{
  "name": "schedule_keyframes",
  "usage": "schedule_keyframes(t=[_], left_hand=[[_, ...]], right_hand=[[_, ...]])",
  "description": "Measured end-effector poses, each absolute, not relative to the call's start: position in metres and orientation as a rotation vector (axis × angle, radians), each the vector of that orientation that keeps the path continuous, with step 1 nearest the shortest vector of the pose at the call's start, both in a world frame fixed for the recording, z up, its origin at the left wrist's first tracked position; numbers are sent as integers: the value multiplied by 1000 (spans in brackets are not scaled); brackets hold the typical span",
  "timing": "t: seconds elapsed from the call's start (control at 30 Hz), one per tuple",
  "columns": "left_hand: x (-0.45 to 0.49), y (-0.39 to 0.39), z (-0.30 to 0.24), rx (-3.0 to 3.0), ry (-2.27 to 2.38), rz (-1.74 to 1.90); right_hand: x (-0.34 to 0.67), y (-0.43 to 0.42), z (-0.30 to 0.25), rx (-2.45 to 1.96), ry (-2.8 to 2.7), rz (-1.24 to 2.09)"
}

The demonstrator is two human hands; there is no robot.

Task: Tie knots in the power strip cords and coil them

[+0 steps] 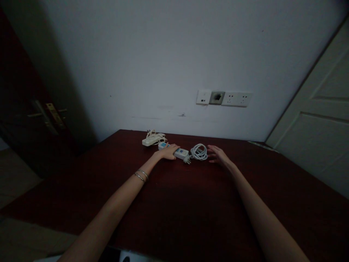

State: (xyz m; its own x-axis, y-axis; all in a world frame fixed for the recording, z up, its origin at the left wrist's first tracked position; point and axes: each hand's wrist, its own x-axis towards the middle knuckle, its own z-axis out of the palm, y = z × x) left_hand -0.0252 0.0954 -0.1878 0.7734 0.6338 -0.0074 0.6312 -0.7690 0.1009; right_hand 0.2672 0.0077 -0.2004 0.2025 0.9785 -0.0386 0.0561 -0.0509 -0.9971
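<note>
A white power strip (181,153) with blue labels lies on the dark red table, and my left hand (168,152) is laid across its middle, gripping it and hiding part of it. From the strip's right end comes a coiled white cable (199,152). Its plug (187,159) rests against the strip's front edge, prongs toward me. Just right of the coil, my right hand (218,155) is open, fingers apart and pointing at the loops. Behind my left hand sits a second, cream-coloured power strip (151,140) with its cord bunched on top.
The dark red table (174,203) reaches back to a pale wall (152,65). Wall sockets (236,99) and a grey outlet plate (217,97) are set above the table. A dark door with a brass handle (55,115) stands left, a white panelled door (321,112) right.
</note>
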Motion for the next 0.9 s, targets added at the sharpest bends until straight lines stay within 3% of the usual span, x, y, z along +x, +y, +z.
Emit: schedule_keyframes(t=[0.2, 0.63, 0.9], left_hand=[[-30, 100, -188, 2886, 934, 184], [-24, 87, -175, 2941, 968, 134], [-12, 53, -141, 2907, 937, -61]], right_hand=[[250, 6, -185, -1438, -1255, 1163], [251, 25, -198, -1593, -1267, 876], [268, 10, -159, -1447, -1424, 870]])
